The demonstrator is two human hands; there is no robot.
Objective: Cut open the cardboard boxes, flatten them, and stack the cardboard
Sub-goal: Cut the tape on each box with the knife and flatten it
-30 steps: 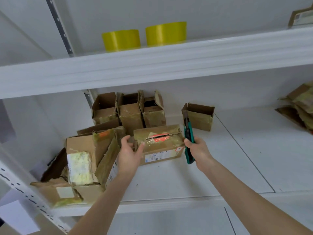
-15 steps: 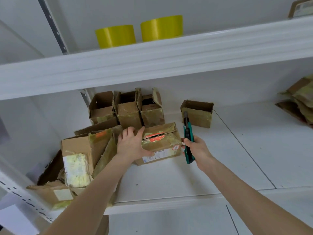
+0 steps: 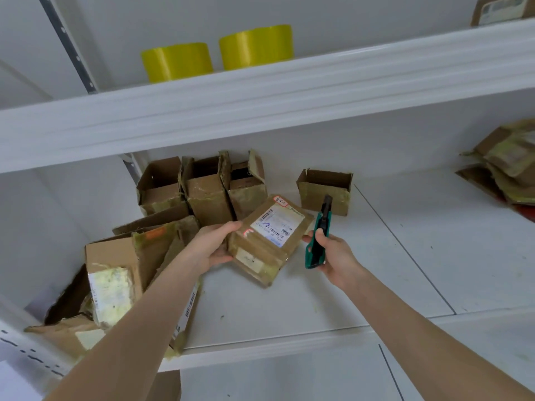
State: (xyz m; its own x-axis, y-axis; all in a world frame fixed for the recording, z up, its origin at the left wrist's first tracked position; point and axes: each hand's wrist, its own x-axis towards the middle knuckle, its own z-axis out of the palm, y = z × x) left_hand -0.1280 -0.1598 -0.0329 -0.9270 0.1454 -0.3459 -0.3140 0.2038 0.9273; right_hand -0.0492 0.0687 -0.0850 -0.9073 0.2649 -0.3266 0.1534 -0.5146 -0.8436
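Brown, tape-wrapped sealed cardboard box (image 3: 267, 240) with a white shipping label on top, tilted up off the white shelf (image 3: 390, 273), lower corner close to or touching the board near its middle. Left hand (image 3: 212, 246) clamped on the box's left end, thumb over the top edge, fingers underneath. Right hand (image 3: 333, 254) just right of the box, closed around a green utility knife (image 3: 318, 241), dark tip pointing up and away, not touching the box. Behind, along the shelf's back edge, a row of three open-topped brown cardboard boxes (image 3: 199, 188) pressed side by side, and a separate short open brown box (image 3: 324, 191) to their right. At the shelf's left end, a heap of torn, taped cardboard boxes (image 3: 115, 273) reaching the front edge, partly hidden by the left forearm. At the far right end, a pile of flattened brown cardboard (image 3: 506, 169). On the upper white shelf (image 3: 260, 99), two yellow tape rolls (image 3: 215, 57) standing side by side.
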